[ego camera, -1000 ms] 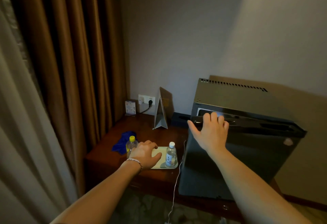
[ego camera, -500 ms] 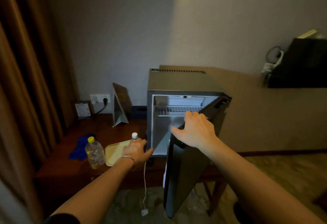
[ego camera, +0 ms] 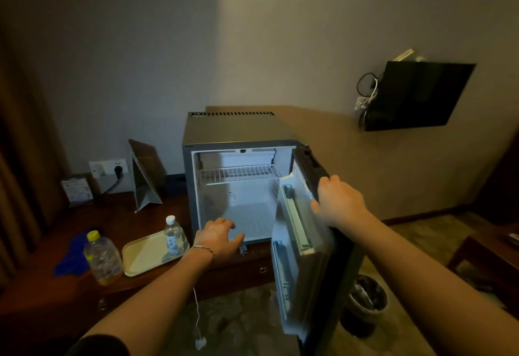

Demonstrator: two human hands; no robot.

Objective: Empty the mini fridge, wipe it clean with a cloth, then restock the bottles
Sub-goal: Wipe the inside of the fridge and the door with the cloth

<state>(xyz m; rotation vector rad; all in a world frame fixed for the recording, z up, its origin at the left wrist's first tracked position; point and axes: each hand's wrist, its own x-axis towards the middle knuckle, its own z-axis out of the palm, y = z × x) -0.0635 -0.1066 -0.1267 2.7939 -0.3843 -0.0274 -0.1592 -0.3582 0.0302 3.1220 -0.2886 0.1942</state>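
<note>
The grey mini fridge stands on a dark wooden table with its door swung wide to the right. Its white inside shows one wire shelf and no bottles. My right hand grips the door's top edge. My left hand hovers at the fridge's lower front edge, fingers relaxed and holding nothing. A clear water bottle with a white cap stands on a pale tray. A squat bottle with a yellow cap stands left of the tray. Behind it lies a blue cloth.
A folded card stand, a wall socket with a plug and a small box sit at the table's back. A wall TV hangs at right. A bin stands on the floor beneath the door. A white cable dangles from the table.
The fridge door went from shut to wide open under my right hand. My left hand left the tray and moved right to the fridge's front edge. The view has swung right.
</note>
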